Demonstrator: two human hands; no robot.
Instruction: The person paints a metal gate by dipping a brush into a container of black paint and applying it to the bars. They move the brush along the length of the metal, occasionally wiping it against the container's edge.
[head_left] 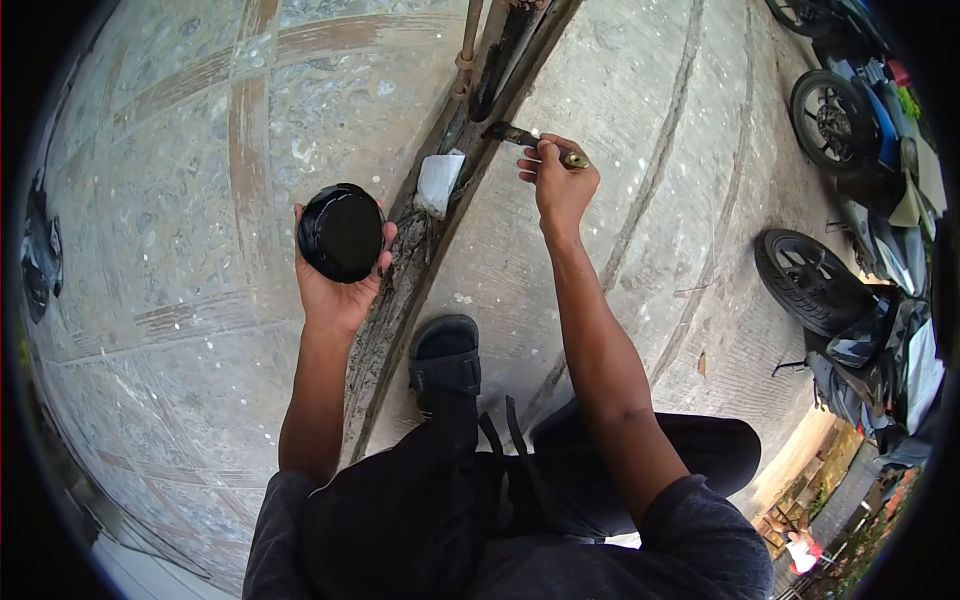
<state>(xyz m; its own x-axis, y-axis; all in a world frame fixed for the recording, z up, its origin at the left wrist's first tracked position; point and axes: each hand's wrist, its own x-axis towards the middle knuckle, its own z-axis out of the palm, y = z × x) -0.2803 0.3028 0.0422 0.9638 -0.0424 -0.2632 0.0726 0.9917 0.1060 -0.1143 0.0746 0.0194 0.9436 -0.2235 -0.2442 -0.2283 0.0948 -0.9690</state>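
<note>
My left hand point(338, 300) is wrapped round a round black container point(342, 233) whose inside looks dark and glossy. In my right hand point(563, 180) is a paintbrush point(535, 144), pinched by its handle, with dark bristles pointing left. The bristle end is close to the lower end of a black-coated post point(492, 80); whether they touch I cannot tell. A white folded piece point(438, 184) lies on the rough strip of ground between my two hands.
A thin brown pole point(467, 50) stands beside the post. My sandalled foot point(445, 358) is on the concrete below. Motorcycles point(835, 120) are parked at the right. A person point(802, 552) is far off at the lower right.
</note>
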